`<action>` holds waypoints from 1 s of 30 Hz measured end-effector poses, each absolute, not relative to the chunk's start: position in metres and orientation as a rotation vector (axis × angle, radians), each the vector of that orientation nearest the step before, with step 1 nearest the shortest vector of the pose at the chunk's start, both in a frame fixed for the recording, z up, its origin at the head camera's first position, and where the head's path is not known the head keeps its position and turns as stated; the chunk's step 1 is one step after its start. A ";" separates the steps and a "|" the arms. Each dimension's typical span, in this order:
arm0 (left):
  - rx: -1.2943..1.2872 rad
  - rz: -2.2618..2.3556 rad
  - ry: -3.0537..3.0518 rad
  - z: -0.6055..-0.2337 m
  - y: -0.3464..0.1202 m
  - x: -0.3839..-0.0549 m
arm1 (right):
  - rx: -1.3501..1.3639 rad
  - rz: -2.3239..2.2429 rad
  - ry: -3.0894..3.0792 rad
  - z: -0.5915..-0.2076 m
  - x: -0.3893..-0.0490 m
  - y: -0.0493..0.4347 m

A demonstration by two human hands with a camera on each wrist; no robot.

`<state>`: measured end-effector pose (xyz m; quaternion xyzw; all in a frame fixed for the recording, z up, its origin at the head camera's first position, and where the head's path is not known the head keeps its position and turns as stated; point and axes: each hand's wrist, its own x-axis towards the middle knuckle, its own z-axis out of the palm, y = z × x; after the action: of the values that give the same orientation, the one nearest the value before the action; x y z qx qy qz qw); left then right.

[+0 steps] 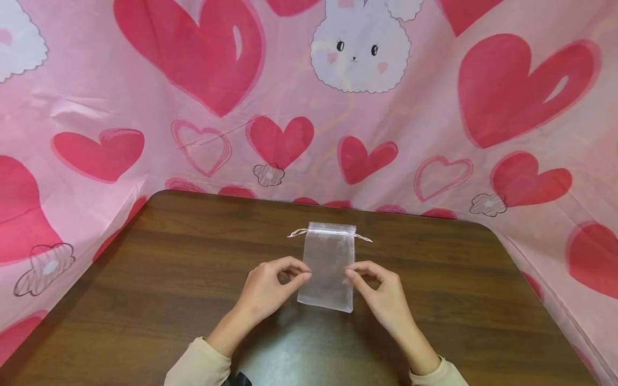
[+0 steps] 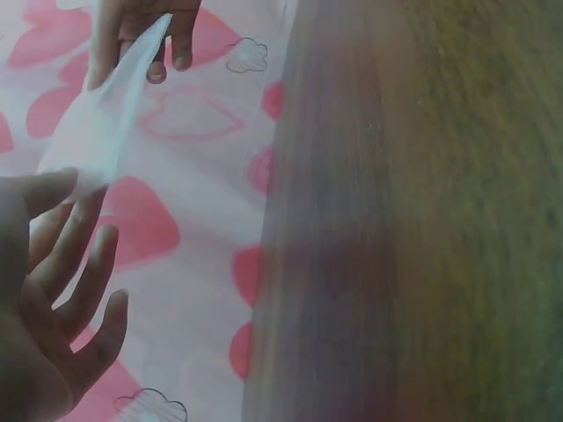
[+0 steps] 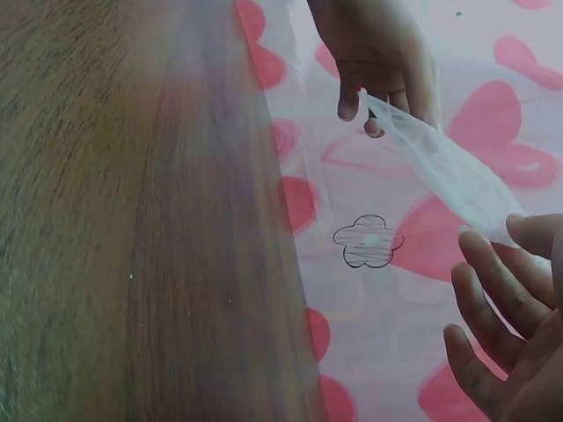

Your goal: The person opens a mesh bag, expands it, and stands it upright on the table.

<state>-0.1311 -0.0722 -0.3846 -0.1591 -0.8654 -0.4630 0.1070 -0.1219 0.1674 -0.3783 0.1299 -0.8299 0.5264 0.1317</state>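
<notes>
A sheer white drawstring pouch is held up over the brown table, its gathered top with the ribbon pointing away and its plain bottom edge toward me. My left hand pinches its left side edge between thumb and fingertips. On the opposite edge, my right hand pinches it the same way. Short drawstring loops stick out on both sides near the top. The left wrist view shows the pouch stretched between both hands, and the right wrist view has the pouch nearly edge-on, off the tabletop.
The dark wooden table has rounded far corners. Around it hangs a pink cloth printed with hearts and a bunny face. Light sleeves cover both forearms, and a small black object shows beside the left sleeve.
</notes>
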 end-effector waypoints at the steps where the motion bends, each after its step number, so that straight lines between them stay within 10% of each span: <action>1: -0.453 -1.370 -2.530 -0.385 -0.072 -0.131 | 0.389 1.514 -2.417 -0.378 -0.122 0.167; 30: -0.413 -1.415 -2.523 -0.385 -0.066 -0.128 | 0.353 1.705 -2.382 -0.380 -0.118 0.159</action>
<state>-0.1281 -0.0665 -0.3850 -0.1405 -0.8582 -0.4813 0.1097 -0.1183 0.1585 -0.3795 0.1192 -0.8036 0.5753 0.0953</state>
